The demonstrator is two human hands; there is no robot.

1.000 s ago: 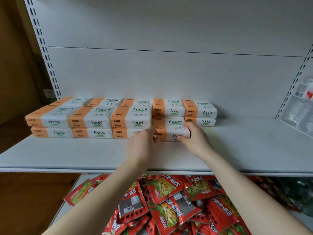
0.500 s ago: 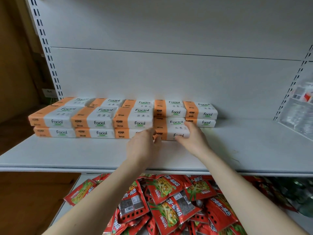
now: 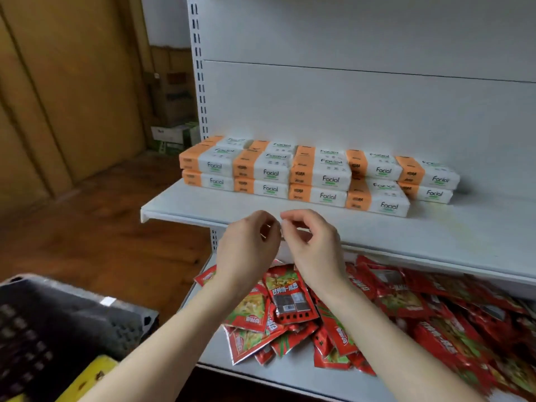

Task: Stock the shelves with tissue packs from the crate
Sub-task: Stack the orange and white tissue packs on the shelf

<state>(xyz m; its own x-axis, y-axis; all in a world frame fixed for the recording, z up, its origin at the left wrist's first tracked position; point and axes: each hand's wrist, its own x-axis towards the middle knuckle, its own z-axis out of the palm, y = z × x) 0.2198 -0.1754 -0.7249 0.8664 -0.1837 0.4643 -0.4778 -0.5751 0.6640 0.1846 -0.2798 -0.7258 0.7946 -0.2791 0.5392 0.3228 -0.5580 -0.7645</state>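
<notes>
A head-worn view looks down at a white metal shelf (image 3: 435, 236) in a shop. Orange-and-white tissue packs (image 3: 319, 175) marked "Facial" lie flat along the back of it in low stacks two high, pressed side by side. One single pack (image 3: 377, 200) sits in front of the row toward the right, with nothing on top of it. In front of the shelf edge, the person's left hand (image 3: 246, 253) and right hand (image 3: 316, 253) hang in the air close together, holding nothing. Their fingers (image 3: 262, 217) are loosely curled, and the tips of the two hands almost meet. The packs look light and soft, wrapped in smooth film that may slide and could dent under a hard squeeze. A good hold is probably across the short sides, or flat over and under the pack, with both hands squaring it against its neighbours. At the lower left is a dark, perforated plastic crate (image 3: 58, 320). Its inside is blurred, with a yellow shape (image 3: 87, 375) at the near edge, and I cannot tell whether any tissue packs are in it. The lower shelf (image 3: 214, 355) holds a loose heap of red snack packets (image 3: 377, 309). Cardboard boxes (image 3: 174, 94) stand on the floor behind the shelving.
</notes>
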